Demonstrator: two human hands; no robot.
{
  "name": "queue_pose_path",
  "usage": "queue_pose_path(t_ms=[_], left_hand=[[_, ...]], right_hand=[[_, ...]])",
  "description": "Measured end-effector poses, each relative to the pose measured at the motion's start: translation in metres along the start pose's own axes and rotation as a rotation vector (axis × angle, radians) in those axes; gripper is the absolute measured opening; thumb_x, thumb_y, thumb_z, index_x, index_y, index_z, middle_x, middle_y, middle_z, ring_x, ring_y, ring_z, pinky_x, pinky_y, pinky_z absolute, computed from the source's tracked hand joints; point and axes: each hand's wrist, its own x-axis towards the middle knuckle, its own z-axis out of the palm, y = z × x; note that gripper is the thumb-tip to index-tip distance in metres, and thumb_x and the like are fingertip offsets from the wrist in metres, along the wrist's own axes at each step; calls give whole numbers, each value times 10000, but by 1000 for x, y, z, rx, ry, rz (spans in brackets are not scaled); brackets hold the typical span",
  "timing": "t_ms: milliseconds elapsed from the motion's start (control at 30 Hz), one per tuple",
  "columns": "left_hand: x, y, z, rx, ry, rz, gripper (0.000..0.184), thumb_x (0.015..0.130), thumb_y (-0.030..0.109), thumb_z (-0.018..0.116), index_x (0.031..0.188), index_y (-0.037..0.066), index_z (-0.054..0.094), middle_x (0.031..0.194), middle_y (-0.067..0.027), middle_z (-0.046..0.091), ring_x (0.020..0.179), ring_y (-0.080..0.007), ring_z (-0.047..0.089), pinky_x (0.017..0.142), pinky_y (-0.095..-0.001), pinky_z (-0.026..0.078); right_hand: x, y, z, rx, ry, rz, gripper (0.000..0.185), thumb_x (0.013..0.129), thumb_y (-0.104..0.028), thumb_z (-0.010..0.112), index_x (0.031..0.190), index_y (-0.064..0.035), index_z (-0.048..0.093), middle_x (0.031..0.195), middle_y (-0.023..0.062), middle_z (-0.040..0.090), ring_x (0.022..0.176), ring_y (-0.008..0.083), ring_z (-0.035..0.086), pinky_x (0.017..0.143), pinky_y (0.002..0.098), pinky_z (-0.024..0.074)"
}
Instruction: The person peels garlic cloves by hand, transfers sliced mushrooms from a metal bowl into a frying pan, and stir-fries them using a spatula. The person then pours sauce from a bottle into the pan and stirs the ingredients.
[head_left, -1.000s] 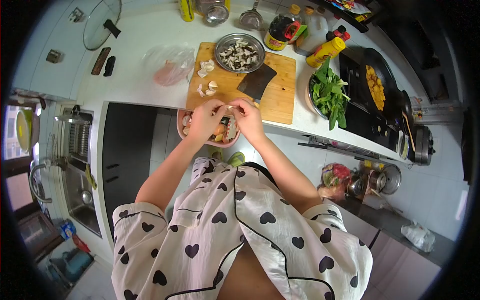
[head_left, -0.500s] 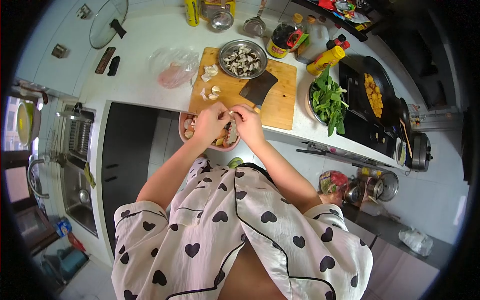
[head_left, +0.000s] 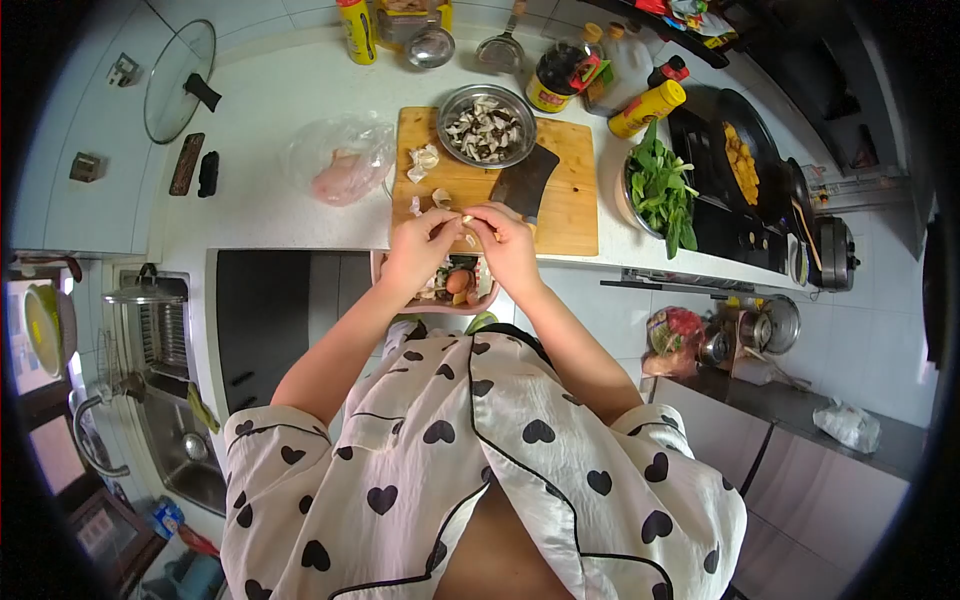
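Note:
Fingertips of my left hand (head_left: 422,248) and my right hand (head_left: 508,246) meet in a pinch around a small pale garlic clove (head_left: 467,220). They are at the near edge of the wooden cutting board (head_left: 570,200). Below my hands, a pink bin (head_left: 470,308) holds eggshells and scraps, partly hidden by my hands. On the board's left lie garlic pieces with papery skin (head_left: 423,160), and another garlic piece (head_left: 440,197) is close to my left hand. A cleaver (head_left: 525,180) lies beside my right hand, its handle partly covered. Behind it sits a metal bowl of chopped mushrooms (head_left: 487,130).
A plastic bag with raw meat (head_left: 342,175) lies left of the board. On the right stand a bowl of leafy greens (head_left: 660,195), a yellow bottle (head_left: 648,108) and a wok with yellow food (head_left: 740,165). The sink (head_left: 190,440) is far left.
My hands stay pinched together but now sit over the board's near edge, with more of the bin visible below. The whole view has tilted slightly.

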Motion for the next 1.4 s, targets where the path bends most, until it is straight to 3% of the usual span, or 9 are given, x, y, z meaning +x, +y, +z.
queue_pose_path(t_ms=[133, 333, 433, 533, 733, 867, 1033, 1167, 1400], left_hand=[[4, -9, -3, -22, 13, 90, 183, 863, 142, 574, 959, -1, 637, 781, -103, 672, 702, -158, 646, 633, -267, 483], [1, -5, -3, 214, 7, 152, 114, 797, 123, 601, 860, 29, 618, 714, -132, 610, 620, -245, 612, 586, -330, 462], [-2, 2, -2, 385, 18, 181, 128, 779, 80, 598, 890, 16, 604, 708, -126, 599, 605, -165, 570, 579, -289, 443], [-6, 2, 0, 353, 40, 215, 104, 773, 83, 595, 845, 15, 562, 692, -136, 570, 580, -207, 547, 567, -302, 434], [-7, 2, 2, 270, 79, 207, 110, 787, 74, 588, 856, 9, 530, 648, -102, 529, 566, -171, 504, 552, -299, 421], [-10, 3, 3, 199, 92, 176, 120, 783, 97, 611, 838, 8, 550, 698, -127, 592, 600, -222, 583, 571, -318, 451], [-12, -2, 2, 118, 75, 178, 111, 797, 91, 597, 848, 1, 560, 683, -114, 597, 599, -178, 576, 572, -296, 450], [-17, 10, 1, 124, 32, 128, 92, 844, 56, 546, 896, -20, 555, 725, -52, 572, 672, -89, 525, 614, -244, 428], [-18, 4, 1, 192, 29, 138, 109, 854, 88, 553, 905, -7, 564, 730, -59, 589, 658, -101, 538, 590, -260, 426]], right_hand=[[-1, 0, 5, -160, 20, -121, 165, 784, 10, 583, 940, -19, 630, 928, 113, 620, 817, 291, 608, 709, 326, 492], [-5, -5, 3, -244, 7, -120, 158, 769, 21, 580, 910, -22, 637, 919, 115, 625, 813, 304, 611, 702, 349, 497], [-7, -11, 3, -246, 6, -82, 144, 768, 20, 580, 895, -18, 639, 912, 119, 626, 811, 307, 611, 704, 353, 497], [-10, -10, 4, -235, 3, -52, 152, 768, 15, 581, 907, -14, 637, 914, 126, 627, 818, 310, 611, 712, 352, 495], [-13, -9, 4, -161, 20, -67, 213, 767, 5, 589, 975, -13, 628, 954, 143, 624, 853, 318, 606, 742, 338, 488], [-17, -14, 6, -65, 18, -32, 220, 776, 4, 585, 993, -4, 620, 973, 142, 622, 852, 301, 611, 755, 319, 485], [-22, -12, 11, 206, -4, 178, 264, 815, 22, 547, 1072, -18, 590, 980, 110, 635, 843, 177, 611, 752, 267, 473], [-23, 17, 15, 361, -57, 251, 277, 847, 31, 517, 1115, -12, 569, 1001, 68, 633, 850, 101, 586, 751, 227, 464], [-20, -13, 7, 627, 13, 415, 239, 877, 32, 490, 1100, 9, 572, 1015, 62, 624, 869, 95, 578, 783, 220, 467]])
